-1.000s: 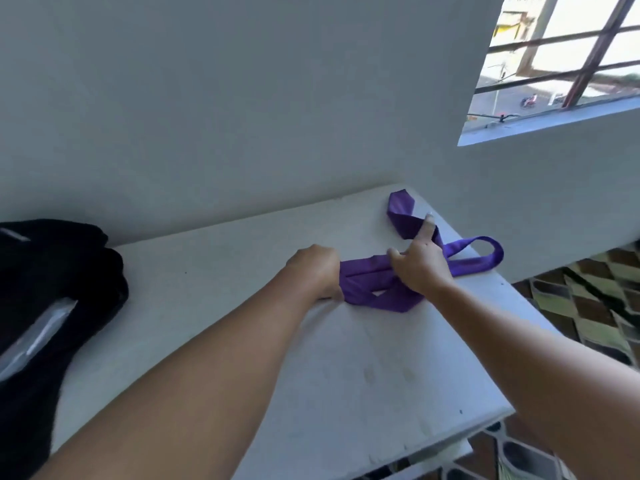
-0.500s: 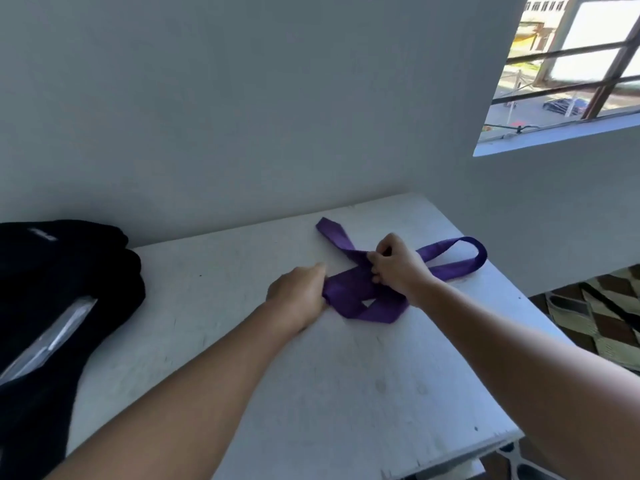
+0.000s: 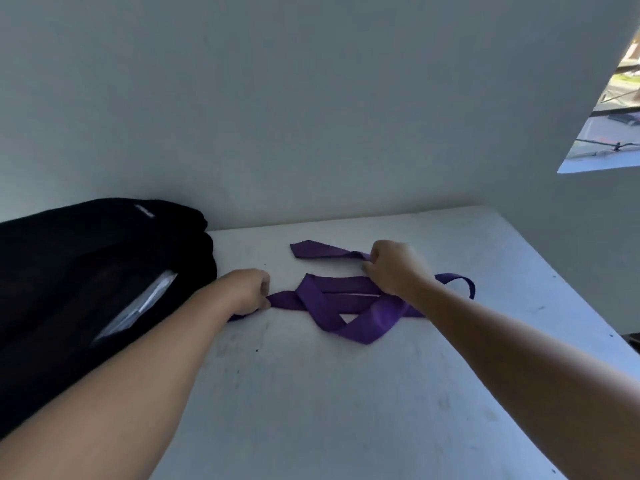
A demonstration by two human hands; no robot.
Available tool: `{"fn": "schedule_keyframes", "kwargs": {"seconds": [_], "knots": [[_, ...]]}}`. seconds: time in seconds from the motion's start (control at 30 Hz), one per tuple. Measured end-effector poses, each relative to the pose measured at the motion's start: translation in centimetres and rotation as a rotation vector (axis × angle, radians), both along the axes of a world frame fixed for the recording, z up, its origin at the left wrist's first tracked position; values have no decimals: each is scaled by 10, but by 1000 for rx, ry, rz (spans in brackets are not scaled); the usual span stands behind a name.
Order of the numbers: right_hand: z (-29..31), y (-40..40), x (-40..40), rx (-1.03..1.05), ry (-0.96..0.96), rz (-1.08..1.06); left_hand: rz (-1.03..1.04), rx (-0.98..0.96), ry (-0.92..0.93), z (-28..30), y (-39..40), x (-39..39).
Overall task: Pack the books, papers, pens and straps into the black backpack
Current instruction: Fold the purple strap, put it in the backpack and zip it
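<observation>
- The left hand point(image 3: 247, 292) is curled over one end of the long purple woven strap point(image 3: 346, 303), pinching it against the white painted tabletop point(image 3: 346, 410); a short tail of the strap shows beneath the wrist.
- The right hand point(image 3: 394, 268) is clenched round the strap's other run, close to where a pointed free end lies flat and aims left toward the wall.
- Compared with half a second ago, the hands have drawn apart: the left one has pulled its end out toward the bag, and the bundle between them has stretched into loose crossed folds with a loop trailing behind the right wrist.
- My reading is that the strap is being gathered or knotted into a compact bundle; it is not yet tidy enough to pack, so this step looks midway.
- The soft black fabric backpack point(image 3: 86, 271) lies on the table's left side, near the left hand, with a pale sheet point(image 3: 138, 306), probably paper, showing in its opening.
- No books or pens are visible on the table, so the strap may be among the last loose items.
- A window opening point(image 3: 602, 133) shows at the upper right.
</observation>
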State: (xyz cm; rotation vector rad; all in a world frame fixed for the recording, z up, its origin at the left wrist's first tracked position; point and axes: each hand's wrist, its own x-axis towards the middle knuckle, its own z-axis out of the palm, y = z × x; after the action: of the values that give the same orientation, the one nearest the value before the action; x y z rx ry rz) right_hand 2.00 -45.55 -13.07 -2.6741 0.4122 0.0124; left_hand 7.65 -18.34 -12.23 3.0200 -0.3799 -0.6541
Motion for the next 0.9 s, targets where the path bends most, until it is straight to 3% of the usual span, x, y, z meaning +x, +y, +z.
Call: {"fn": "schedule_keyframes", "kwargs": {"seconds": [0.17, 0.27, 0.33, 0.4, 0.57, 0.77, 0.9], "knots": [[2, 39, 9, -115, -282, 177, 32, -42, 82, 3, -2, 2], [-15, 46, 12, -145, -145, 291, 40, -20, 89, 4, -3, 4], [-28, 44, 16, -14, -41, 252, 51, 25, 70, 3, -1, 6], [-34, 43, 17, 74, -15, 184, 80, 49, 48, 0, 3, 9], [-28, 46, 15, 15, -28, 129, 93, 81, -45, -3, 17, 1], [-30, 47, 16, -4, 14, 149, 88, 90, 174, 10, 55, -19], [-31, 46, 16, -18, 8, 151, 116, -75, 197, 4, 62, -23]]}}
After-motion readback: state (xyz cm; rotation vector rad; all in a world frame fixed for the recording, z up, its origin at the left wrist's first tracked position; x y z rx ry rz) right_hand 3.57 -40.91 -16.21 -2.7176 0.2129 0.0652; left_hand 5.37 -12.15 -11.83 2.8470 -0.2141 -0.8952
